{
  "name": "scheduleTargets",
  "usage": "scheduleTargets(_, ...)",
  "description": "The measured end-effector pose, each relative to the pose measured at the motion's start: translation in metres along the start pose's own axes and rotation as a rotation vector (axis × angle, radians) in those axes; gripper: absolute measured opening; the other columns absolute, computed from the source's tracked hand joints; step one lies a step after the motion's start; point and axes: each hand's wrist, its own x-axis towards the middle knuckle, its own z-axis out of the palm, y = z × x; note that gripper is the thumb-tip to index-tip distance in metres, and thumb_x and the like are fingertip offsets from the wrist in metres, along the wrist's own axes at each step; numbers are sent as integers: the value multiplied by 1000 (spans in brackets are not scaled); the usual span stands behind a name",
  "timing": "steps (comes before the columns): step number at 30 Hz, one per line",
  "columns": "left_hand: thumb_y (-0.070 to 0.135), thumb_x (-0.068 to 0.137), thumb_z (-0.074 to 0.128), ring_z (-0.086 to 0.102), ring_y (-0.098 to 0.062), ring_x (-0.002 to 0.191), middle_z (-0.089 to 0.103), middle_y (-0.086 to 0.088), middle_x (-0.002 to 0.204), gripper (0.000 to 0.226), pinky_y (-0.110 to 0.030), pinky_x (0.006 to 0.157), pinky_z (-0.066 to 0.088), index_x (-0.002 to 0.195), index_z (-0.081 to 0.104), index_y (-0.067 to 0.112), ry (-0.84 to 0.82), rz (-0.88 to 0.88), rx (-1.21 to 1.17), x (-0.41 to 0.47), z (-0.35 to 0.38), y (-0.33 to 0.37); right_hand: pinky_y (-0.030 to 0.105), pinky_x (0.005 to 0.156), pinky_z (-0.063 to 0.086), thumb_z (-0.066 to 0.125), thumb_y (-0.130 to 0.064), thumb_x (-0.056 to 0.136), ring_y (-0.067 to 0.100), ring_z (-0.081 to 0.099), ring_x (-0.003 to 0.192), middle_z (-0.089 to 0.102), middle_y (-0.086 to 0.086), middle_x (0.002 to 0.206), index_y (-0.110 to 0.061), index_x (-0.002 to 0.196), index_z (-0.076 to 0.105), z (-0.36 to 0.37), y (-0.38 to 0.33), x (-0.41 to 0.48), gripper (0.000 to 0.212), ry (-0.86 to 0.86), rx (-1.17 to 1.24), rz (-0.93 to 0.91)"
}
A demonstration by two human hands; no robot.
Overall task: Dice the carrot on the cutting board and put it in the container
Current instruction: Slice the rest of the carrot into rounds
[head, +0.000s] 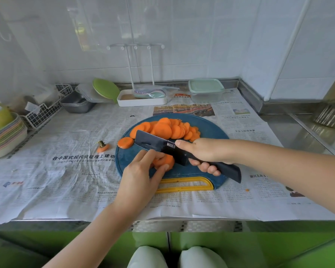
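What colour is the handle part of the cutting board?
Yellow; the board itself is dark blue. The handle shows in the head view.

A home kitchen: white tiled walls (182, 35) meet a steel counter (278, 120) spread with newspaper (66, 171). Along its back edge stand stacked trays (76, 105), a lidded container (206, 89) and a wire basket (45, 111); stacked bowls (6, 136) sit at the left edge.

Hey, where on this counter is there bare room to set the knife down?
Free: newspaper left of the cutting board, below the carrot top, and newspaper right of the board. Crowded: the back row and the bowl stack.
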Motion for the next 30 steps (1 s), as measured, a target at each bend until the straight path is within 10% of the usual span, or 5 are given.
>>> scheduleTargets(30,22,83,72,62,-9,82,57,6,95,19,-19,73,48,99,65,16,-42,-27,-12,1,-2,2,18,37,33,23,-68,96,11,31,31,37,-2,43,-14,69,38,0,-24,-39,63,59,-109,26)
